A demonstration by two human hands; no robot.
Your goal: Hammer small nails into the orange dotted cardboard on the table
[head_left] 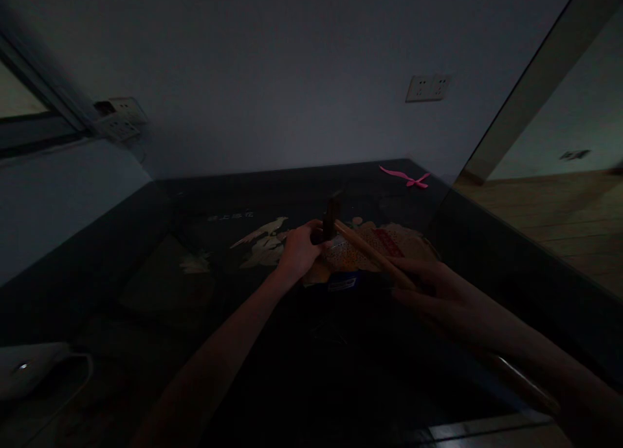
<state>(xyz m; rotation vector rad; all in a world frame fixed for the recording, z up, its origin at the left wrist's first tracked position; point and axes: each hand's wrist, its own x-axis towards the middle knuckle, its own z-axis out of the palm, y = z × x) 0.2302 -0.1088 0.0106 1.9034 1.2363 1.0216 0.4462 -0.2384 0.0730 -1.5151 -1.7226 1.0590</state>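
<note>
A hammer with a dark head [331,219] and a long wooden handle [370,250] is held over the middle of a dark tabletop. My right hand [428,282] is wrapped round the handle, part way along it. Just left of the hammer head, my left hand [302,245] has its thumb and fingers curved toward the head; what it holds, if anything, is too dark to make out. Beneath the hammer lies a patterned bag or cloth [357,250], brown and red with speckles. A small blue label [343,283] shows at its front edge.
A pink ribbon [411,179] lies at the table's back right corner. A white device with a cable [34,370] is at the lower left. Wall sockets [427,88] are behind the table, with more sockets [121,119] at the left.
</note>
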